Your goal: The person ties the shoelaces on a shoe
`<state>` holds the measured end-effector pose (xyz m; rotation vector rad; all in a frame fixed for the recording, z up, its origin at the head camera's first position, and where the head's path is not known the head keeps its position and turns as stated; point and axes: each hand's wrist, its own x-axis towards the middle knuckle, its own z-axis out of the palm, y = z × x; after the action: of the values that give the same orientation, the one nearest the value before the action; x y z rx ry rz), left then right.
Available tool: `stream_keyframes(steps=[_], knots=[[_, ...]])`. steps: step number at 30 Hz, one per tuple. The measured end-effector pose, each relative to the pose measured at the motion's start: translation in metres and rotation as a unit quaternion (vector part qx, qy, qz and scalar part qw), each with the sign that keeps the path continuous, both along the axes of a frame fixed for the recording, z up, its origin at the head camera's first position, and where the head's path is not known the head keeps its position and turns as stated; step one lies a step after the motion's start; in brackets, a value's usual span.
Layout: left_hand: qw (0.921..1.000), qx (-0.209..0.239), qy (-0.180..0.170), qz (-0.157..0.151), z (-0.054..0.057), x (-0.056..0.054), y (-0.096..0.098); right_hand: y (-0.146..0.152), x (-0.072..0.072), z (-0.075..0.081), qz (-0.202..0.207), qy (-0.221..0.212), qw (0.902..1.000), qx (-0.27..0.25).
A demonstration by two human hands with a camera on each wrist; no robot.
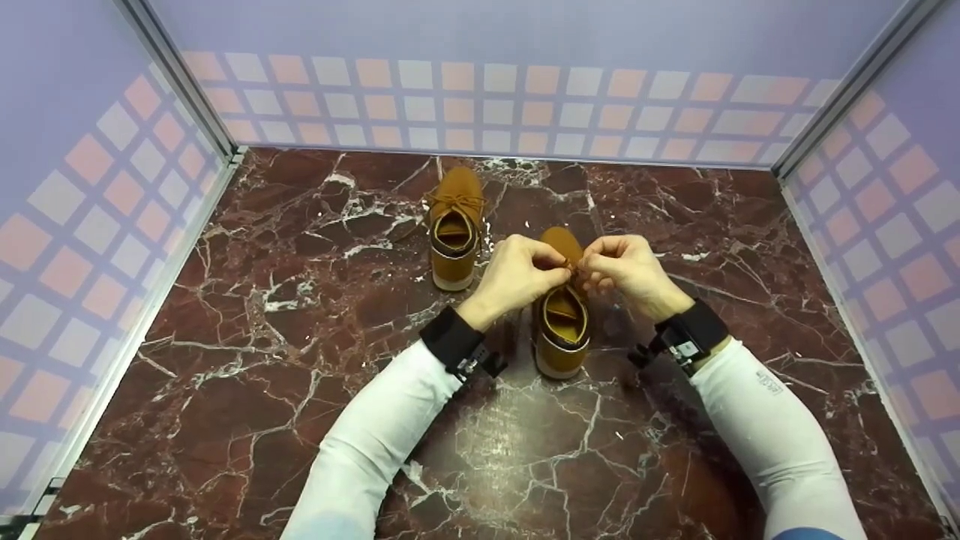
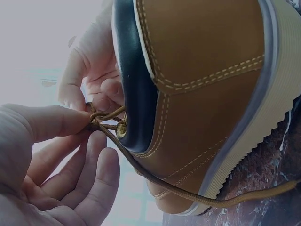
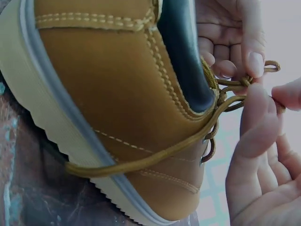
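Note:
A tan lace-up shoe (image 1: 562, 361) stands on the floor with its toe pointing away from me. Over its tongue, my left hand (image 1: 517, 277) pinches the brown shoelace (image 2: 188, 192) at a knot between thumb and forefinger. From the other side my right hand (image 1: 630, 274) pinches a bit of the same lace, its fingertips close to the left ones. Loose lace ends hang down along both sides of the shoe, one of them (image 3: 141, 160) across the stitched leather. The matching shoe (image 1: 454, 270) stands to the left and farther off, its lace in a bow.
Dark red marbled flooring (image 1: 315, 420) lies under the shoes, with small white bits scattered near the far shoe. Pale panels with pink and white squares (image 1: 457, 112) enclose the back and both sides. Each wrist wears a black strap (image 1: 452, 339) with a small camera.

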<state>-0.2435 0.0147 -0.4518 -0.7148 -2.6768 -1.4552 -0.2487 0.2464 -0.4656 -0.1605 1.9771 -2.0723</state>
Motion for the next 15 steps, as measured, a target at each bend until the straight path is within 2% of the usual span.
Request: stream_keyframes(steps=[5, 7, 9, 11, 15], knots=[[1.0000, 0.006, 0.006, -0.004, 0.001, -0.002, 0.000, 0.002, 0.001, 0.004, 0.007, 0.032, 0.9995, -0.005], [0.9999, 0.009, 0.004, -0.005, 0.002, -0.003, -0.001, 0.004, 0.002, 0.007, 0.022, 0.049, 0.9982, 0.028], [0.9999, 0.008, 0.004, -0.006, 0.003, -0.003, -0.001, 0.005, 0.004, 0.011, 0.035, 0.078, 0.9928, 0.084], [1.0000, 0.005, 0.006, -0.006, 0.004, -0.004, -0.002, 0.006, 0.006, 0.017, 0.043, 0.123, 0.9784, 0.160], [0.9999, -0.001, 0.016, -0.004, 0.005, -0.004, -0.002, 0.005, 0.010, 0.027, 0.036, 0.212, 0.9350, 0.282]])
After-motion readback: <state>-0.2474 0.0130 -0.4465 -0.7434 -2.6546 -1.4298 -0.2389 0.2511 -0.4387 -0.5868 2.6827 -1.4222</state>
